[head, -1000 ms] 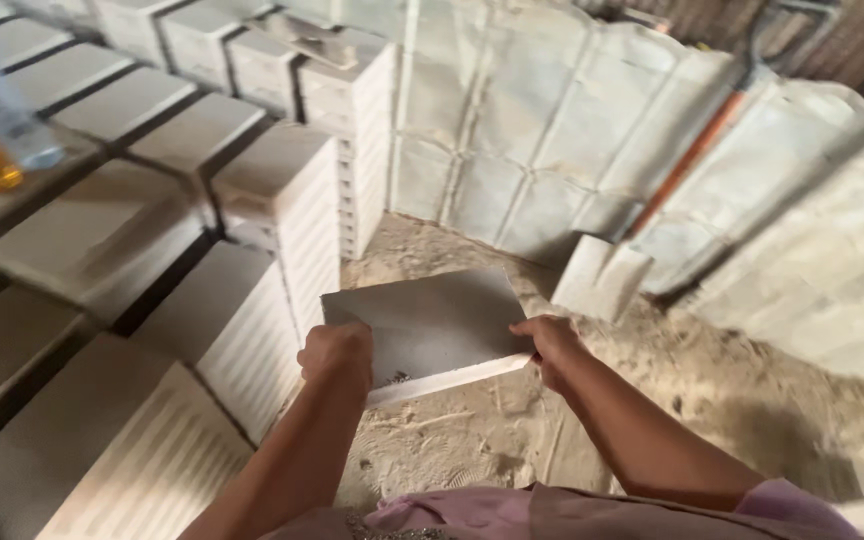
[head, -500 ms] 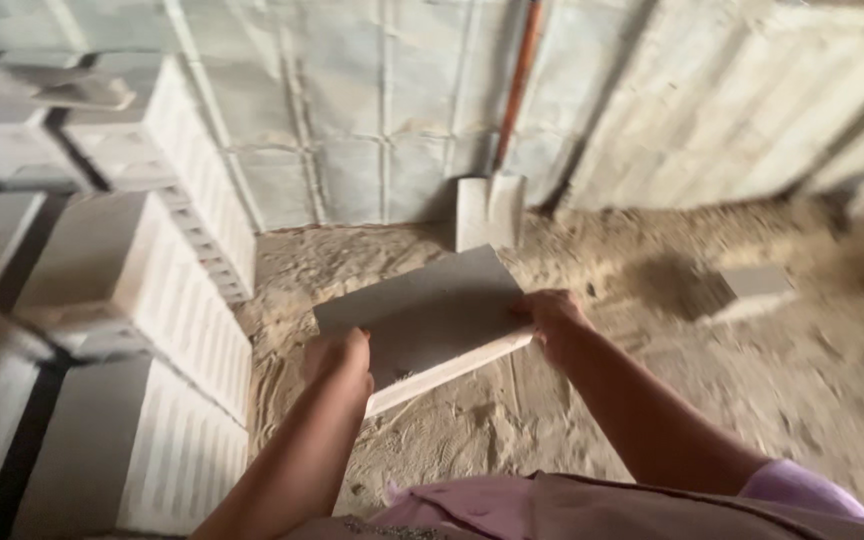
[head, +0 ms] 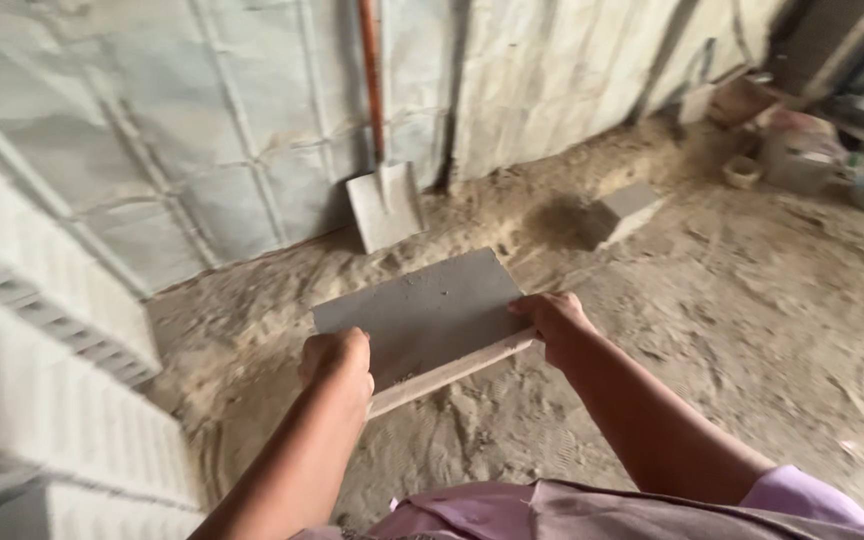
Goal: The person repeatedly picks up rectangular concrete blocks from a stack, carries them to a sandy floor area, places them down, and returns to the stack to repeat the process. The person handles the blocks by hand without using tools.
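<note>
1. The left hand [head: 337, 362] is closed around the left near corner of a flat rectangular wooden board with a grey, cement-dusted top face [head: 422, 315]; the fingers curl over the edge.
2. The right hand [head: 555, 318] is closed on the right edge of the same board, with the fingers lying on the top face and the thumb side at the pale wooden edge.
3. The board is held in the air in front of the person, above the sandy floor [head: 712, 330], and is tilted so that its far edge sits higher than its near edge.
4. The near edge of the board shows bare, light-coloured wood; the top face is grey with small specks of grit.
5. Both forearms reach forward from a pink sleeved garment [head: 652, 505] at the bottom of the view.
6. A grey metal shovel with a reddish-brown handle [head: 384, 200] stands upright against the pale sheeted wall [head: 152, 150], beyond the board and well apart from it.
7. Stacked white ribbed concrete blocks [head: 42, 400] stand at the left, near the left forearm but not touching it.
8. A single grey concrete block [head: 624, 208] lies on the sand to the right of the shovel.
9. Buckets and other containers [head: 802, 150] stand at the upper right; blur hides their detail.
</note>
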